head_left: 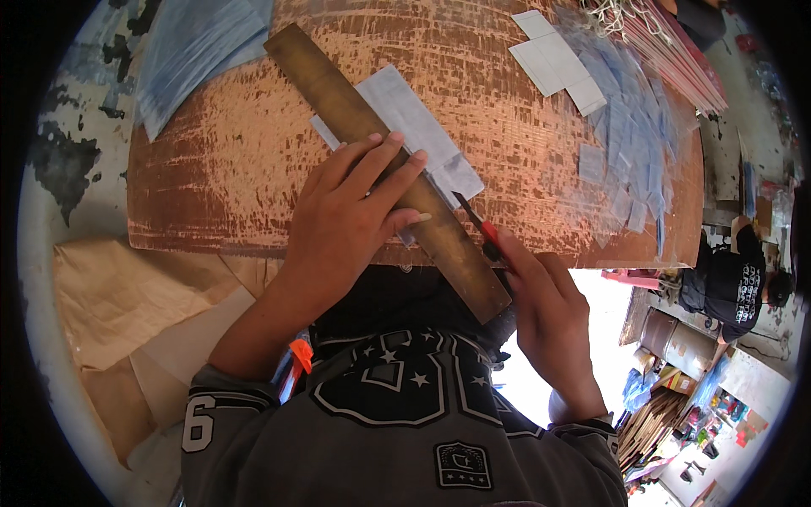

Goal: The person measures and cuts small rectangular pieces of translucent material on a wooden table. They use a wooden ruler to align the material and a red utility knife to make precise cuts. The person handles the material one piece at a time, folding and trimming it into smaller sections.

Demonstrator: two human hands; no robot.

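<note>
A brown straightedge [325, 76] is laid diagonally across a pale, folded-looking sheet [427, 135] on the scuffed tabletop [228, 177], its lower end jutting past the near edge. It is pressed down by the left grip [351, 203], whose fingers are spread rather than closed, presumably so that neither ruler nor sheet can slip. A red-handled utility knife [489, 231] is grasped by the right grip [547, 308], its blade angled toward the straightedge's right side, probably to be guided by that edge; whether the sheet is touched cannot be told. Clear plastic pieces [625, 144] and white cards [557, 63] are spread well apart, seemingly to leave working room.
</note>
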